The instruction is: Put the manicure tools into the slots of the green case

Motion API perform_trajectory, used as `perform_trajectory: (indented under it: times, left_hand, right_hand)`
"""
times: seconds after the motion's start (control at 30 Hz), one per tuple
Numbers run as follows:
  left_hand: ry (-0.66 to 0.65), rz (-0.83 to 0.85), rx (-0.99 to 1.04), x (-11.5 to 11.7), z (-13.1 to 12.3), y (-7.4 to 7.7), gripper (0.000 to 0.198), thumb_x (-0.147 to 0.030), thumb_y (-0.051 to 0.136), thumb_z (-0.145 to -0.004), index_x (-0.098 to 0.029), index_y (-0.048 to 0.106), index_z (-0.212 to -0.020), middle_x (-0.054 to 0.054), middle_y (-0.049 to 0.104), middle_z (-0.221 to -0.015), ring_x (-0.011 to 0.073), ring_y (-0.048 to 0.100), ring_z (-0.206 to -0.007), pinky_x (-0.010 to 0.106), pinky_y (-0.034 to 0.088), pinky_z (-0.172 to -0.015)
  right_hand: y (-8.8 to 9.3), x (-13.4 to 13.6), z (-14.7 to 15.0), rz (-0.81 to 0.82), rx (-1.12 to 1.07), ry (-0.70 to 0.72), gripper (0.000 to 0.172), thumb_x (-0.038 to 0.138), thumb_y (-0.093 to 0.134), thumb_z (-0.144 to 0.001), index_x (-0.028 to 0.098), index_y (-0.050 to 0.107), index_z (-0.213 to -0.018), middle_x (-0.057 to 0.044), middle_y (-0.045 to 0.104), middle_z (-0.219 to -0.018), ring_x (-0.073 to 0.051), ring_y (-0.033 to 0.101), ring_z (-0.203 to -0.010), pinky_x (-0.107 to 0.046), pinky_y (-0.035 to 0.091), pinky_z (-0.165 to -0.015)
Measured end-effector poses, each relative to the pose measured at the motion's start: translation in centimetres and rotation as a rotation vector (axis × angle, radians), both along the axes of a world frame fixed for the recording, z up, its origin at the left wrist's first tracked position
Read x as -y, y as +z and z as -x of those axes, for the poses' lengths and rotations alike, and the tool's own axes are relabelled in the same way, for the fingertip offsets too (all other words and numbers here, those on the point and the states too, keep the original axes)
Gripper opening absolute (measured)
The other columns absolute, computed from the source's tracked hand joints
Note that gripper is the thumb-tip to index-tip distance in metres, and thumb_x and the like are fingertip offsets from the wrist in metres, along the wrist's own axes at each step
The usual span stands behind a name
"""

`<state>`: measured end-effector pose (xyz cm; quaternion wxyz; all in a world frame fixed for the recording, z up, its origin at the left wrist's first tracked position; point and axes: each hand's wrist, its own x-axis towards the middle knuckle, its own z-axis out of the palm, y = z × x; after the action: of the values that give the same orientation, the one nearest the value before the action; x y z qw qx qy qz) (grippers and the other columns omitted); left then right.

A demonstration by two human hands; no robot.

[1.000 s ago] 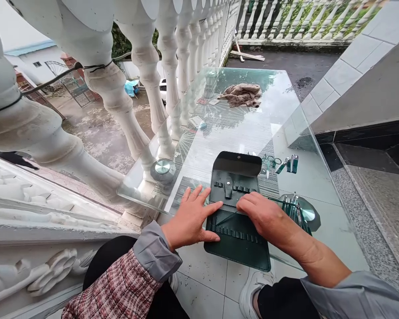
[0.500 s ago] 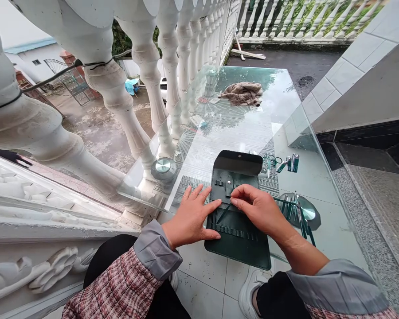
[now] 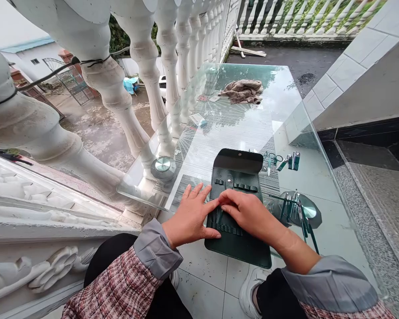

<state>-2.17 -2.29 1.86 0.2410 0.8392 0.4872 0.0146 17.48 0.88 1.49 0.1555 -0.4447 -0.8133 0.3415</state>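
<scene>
An unfolded black manicure case (image 3: pixel 238 253) with rows of elastic loops lies on the glass table. My left hand (image 3: pixel 190 218) rests spread on the left edge of the case, thumb and index finger apart. My right hand (image 3: pixel 244 212) is over the middle of the case, fingers pinched on a slim manicure tool (image 3: pixel 220 217). The tool's lower end points down toward the bottom row of loops; its upper end is hidden by my fingers. Small scissors (image 3: pixel 270 160) and several nail clippers (image 3: pixel 290 161) lie beyond the case on the right.
Several thin manicure tools (image 3: pixel 299 210) lie at the right, over a round metal table support (image 3: pixel 310 212). Another support (image 3: pixel 162 165) is at the left. A crumpled brown cloth (image 3: pixel 242 91) and a small box (image 3: pixel 198 119) lie farther back. White balusters (image 3: pixel 113 88) line the left side.
My right hand has moved left and slightly down over the case with the slim tool, which now stands more upright near the lower loops. My left hand stays in place.
</scene>
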Motion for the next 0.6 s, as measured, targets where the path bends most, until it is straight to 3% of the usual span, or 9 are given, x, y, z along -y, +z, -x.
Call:
perform_trajectory:
  times: [0.17,0.37,0.47,0.6]
  left_hand:
    - [0.005,-0.023,0.019,0.0,0.2,-0.4,0.09,-0.056,0.085,-0.065,-0.023,0.048,-0.141,0.019,0.03,-0.157,0.043,0.02,-0.147,0.068,0.017,-0.115]
    - [0.019,-0.033,0.034,0.1,0.1,-0.4,0.093,-0.057,0.084,-0.066,-0.021,0.045,-0.143,0.019,0.032,-0.156,0.0414,0.021,-0.147,0.067,0.017,-0.116]
    - [0.018,-0.022,0.021,0.1,0.1,-0.3,0.097,-0.057,0.083,-0.067,-0.019,0.041,-0.146,0.019,0.031,-0.157,0.0408,0.02,-0.147,0.066,0.017,-0.117]
    - [0.009,-0.014,0.01,0.0,0.2,-0.1,0.1,-0.059,0.082,-0.068,-0.017,0.038,-0.147,0.02,0.029,-0.157,0.0408,0.018,-0.148,0.065,0.016,-0.117]
  right_hand:
    - [-0.6,1.5,-0.3,-0.401,0.053,0.134,0.025,0.011,0.041,-0.095,0.02,0.063,-0.099,-0.007,0.071,-0.09,-0.018,0.062,-0.076,-0.031,0.05,-0.07]
    - [-1.1,1.6,-0.5,-0.552,-0.011,0.195,0.031,0.009,0.041,-0.093,0.016,0.063,-0.115,-0.008,0.073,-0.091,-0.019,0.065,-0.078,-0.033,0.055,-0.074]
    - [-0.7,1.5,-0.5,-0.499,-0.096,0.115,0.034,0.01,0.039,-0.094,0.02,0.063,-0.116,-0.007,0.074,-0.099,-0.019,0.068,-0.084,-0.034,0.057,-0.078]
    - [0.3,1.2,-2.0,-0.372,-0.174,-0.205,0.026,0.021,0.046,-0.096,0.022,0.066,-0.111,-0.007,0.074,-0.104,-0.023,0.07,-0.095,-0.038,0.057,-0.087]
